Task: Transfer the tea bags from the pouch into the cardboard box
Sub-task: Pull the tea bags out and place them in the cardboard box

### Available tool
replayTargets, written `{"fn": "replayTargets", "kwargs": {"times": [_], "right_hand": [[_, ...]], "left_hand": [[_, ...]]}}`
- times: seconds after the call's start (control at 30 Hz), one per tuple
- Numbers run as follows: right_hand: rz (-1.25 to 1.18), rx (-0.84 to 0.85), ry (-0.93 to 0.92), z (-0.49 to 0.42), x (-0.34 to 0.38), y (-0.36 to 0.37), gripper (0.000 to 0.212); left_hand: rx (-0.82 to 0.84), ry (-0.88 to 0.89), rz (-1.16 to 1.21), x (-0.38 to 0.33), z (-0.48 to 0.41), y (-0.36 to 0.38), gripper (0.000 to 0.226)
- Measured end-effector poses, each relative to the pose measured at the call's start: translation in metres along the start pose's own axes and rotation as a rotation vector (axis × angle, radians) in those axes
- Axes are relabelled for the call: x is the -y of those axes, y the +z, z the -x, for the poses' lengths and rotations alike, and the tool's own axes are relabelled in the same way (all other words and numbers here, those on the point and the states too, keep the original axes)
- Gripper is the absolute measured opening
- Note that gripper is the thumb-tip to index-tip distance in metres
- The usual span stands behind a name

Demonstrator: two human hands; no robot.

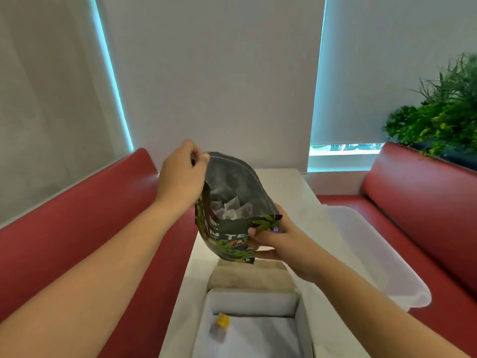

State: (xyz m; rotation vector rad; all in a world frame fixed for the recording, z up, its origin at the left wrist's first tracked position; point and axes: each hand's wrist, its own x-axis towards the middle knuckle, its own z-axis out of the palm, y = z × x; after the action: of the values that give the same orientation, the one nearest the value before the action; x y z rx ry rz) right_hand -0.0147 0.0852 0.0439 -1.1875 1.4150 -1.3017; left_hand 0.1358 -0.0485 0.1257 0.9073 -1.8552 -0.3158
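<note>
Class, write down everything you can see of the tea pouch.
The pouch is a dark, flexible, foil-like bag with green leaf print and white lettering outside and a grey lining inside. It is open, held above the cardboard box. The left hand pinches its far rim, the right hand grips the near rim. Pale tea bags lie inside.

light: soft, even | source: window gaps (344, 148) | edges: bowed | focus: slightly soft

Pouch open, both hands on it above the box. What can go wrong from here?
Both the left hand and right hand hold the pouch, so tipping it may dump the tea bags in a clump.
The pouch seems to hang over the far flap of the cardboard box, not its opening; bags might land on the narrow table.
</note>
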Motion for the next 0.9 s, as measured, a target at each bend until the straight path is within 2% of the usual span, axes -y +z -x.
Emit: {"fn": "replayTargets", "kwargs": {"times": [0.07,0.2,0.33,0.47,0.6,0.7,0.77,0.83,0.87,0.9], "right_hand": [[-0.216,-0.008,0.009,-0.017,-0.009,0.004,0.049],[-0.823,-0.093,0.057,-0.044,-0.025,0.001,0.034],[-0.973,-0.204,0.099,-0.067,-0.047,-0.002,0.024],[-0.834,-0.243,0.217,-0.075,-0.065,-0.003,0.047],[-0.571,-0.223,0.222,-0.078,-0.073,0.003,0.029],[-0.476,-0.302,0.235,-0.077,-0.075,0.003,0.023],[-0.452,-0.352,0.255,-0.074,-0.075,0.0,0.026],[-0.422,-0.335,0.247,-0.071,-0.077,-0.004,0.034],[-0.402,-0.319,0.24,-0.068,-0.079,-0.005,0.037],[-0.381,-0.31,0.233,-0.066,-0.08,-0.005,0.038]], "left_hand": [[-0.029,0.059,0.018,0.011,0.002,0.009,0.015],[-0.047,0.173,0.053,0.035,0.015,0.026,0.015],[-0.004,0.161,0.07,0.074,0.033,0.051,0.016],[0.063,0.075,0.105,0.111,0.061,0.073,0.016],[0.14,0.081,0.155,0.112,0.075,0.081,0.016],[0.243,0.049,0.179,0.111,0.071,0.075,0.017],[0.332,-0.087,0.356,0.119,0.066,0.071,0.017],[0.312,-0.414,0.574,0.139,0.058,0.078,0.026],[0.297,-0.595,0.566,0.157,0.056,0.086,0.03],[0.338,-0.761,0.46,0.175,0.056,0.094,0.032]]}}
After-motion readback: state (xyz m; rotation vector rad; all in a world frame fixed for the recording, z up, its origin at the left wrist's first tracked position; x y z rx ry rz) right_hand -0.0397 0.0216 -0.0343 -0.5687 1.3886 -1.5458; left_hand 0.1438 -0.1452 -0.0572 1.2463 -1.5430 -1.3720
